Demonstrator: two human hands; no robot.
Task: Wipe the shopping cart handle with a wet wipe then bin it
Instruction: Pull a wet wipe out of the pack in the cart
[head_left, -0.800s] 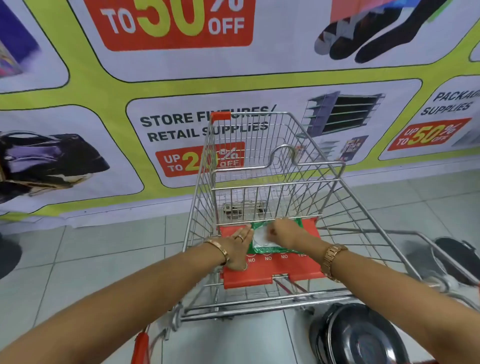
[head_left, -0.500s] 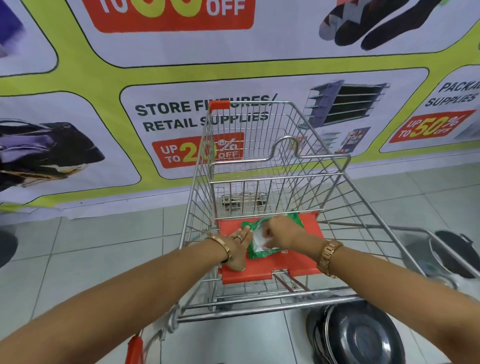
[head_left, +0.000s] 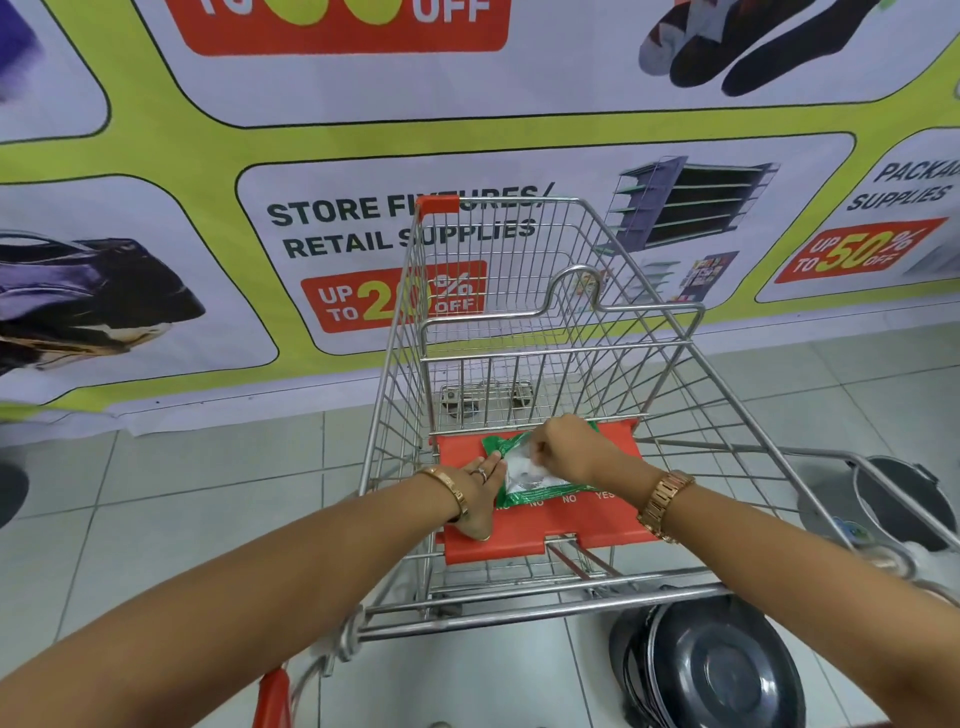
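Early stage imo: I see the green plastic wet-wipe pack (head_left: 524, 475) lying flat on the red plastic child-seat flap (head_left: 582, 525) of the silver wire shopping cart (head_left: 519, 291). My left hand (head_left: 480, 493) lies flat w/ fingers together, pinning the pack's left edge; my right hand (head_left: 558, 441) has fingers pinched at the pack's white opening, prob on a wipe or the seal, can't tell which. No wipe is fully out yet. Cart handle w/ red end grip (head_left: 272, 699) is untouched; wiping & binning remain. Black round bin (head_left: 711, 670) sits on the floor near right.

cart handle (head_left: 270, 696): cut by bottom edge | wipe pack (head_left: 524, 475): part-hidden under right hand (head_left: 563, 441)
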